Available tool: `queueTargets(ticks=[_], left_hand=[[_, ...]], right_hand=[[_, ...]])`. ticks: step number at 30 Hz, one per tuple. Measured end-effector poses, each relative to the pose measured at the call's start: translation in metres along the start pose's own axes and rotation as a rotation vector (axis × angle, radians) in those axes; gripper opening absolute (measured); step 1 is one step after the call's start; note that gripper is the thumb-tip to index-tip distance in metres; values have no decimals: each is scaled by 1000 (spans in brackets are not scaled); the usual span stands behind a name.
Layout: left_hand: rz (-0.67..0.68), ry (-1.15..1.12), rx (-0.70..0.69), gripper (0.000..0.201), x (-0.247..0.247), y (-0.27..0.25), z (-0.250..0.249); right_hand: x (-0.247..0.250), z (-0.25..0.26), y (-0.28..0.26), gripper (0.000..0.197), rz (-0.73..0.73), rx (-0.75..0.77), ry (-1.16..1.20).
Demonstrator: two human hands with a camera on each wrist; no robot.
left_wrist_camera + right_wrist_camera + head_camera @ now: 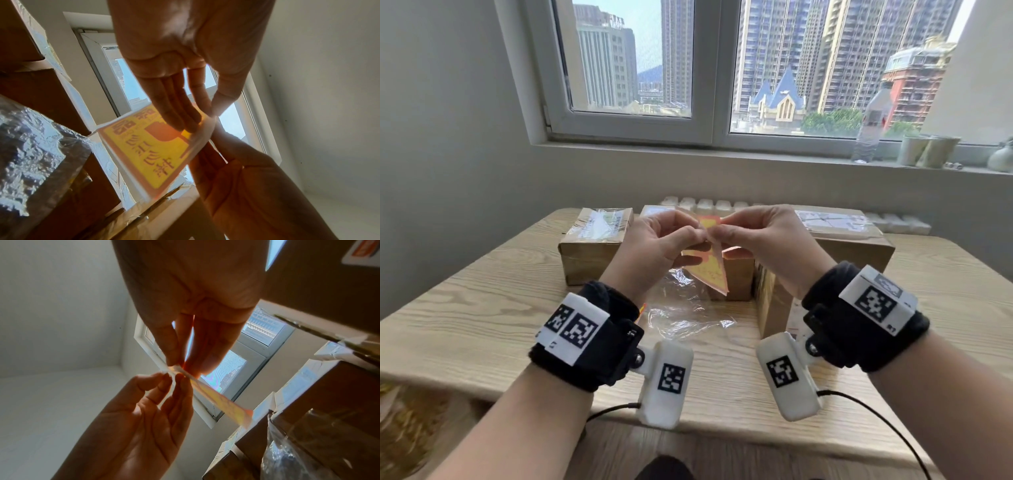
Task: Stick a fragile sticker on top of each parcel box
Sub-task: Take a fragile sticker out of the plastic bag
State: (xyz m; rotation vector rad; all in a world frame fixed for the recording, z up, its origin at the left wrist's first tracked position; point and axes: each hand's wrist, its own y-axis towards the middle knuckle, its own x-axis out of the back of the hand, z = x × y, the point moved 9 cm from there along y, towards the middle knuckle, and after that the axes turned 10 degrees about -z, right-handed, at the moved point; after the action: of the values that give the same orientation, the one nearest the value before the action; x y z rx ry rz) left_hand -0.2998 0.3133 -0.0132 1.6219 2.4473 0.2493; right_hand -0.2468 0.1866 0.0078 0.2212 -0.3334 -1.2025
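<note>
I hold a yellow and red fragile sticker [709, 270] up in both hands, above the middle of the table. My left hand [701, 237] pinches its upper corner between thumb and forefinger, the other fingers lying flat against its printed face [148, 146]. My right hand [718, 234] pinches the same corner from the other side; in the right wrist view the sticker [223, 402] shows nearly edge-on. Three brown parcel boxes stand behind: a small left box [595, 248], a middle box [738, 277] partly hidden by the sticker, and a large right box [856, 240].
A crumpled clear plastic bag [681, 313] lies on the wooden table [482, 308] in front of the boxes. A row of white items [702, 204] lines the table's far edge. On the window sill stand a plastic bottle [869, 126] and cups [928, 150].
</note>
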Motion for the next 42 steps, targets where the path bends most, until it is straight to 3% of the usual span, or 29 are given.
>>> queueTargets(ticks=[4,10,16,22,29,33,38,42], left_hand=[[-2,-71,59,16,0,4,7],[-209,-92,58,9,15,13,14],[-145,-35,85,44,12,11,22],[-267,-102,154,34,38,19,40],[-445,-54,239,40,109,31,73],[-574,-7,327,36,175,40,95],[-758,68,433,50,257,40,126],[-810,214,537,42,303,27,157]], right_hand=[[2,-6,1,4,-30,-43,30],[3,-9,3,14,-57,-44,-40],[0,-8,2,16,-38,-63,-16],[7,-10,2,17,-67,-81,-49],[10,-13,9,15,-114,-81,-115],[-3,-18,13,14,-109,-95,-141],[-27,-26,21,13,-79,-107,-148],[-41,-34,28,16,-71,-99,-157]])
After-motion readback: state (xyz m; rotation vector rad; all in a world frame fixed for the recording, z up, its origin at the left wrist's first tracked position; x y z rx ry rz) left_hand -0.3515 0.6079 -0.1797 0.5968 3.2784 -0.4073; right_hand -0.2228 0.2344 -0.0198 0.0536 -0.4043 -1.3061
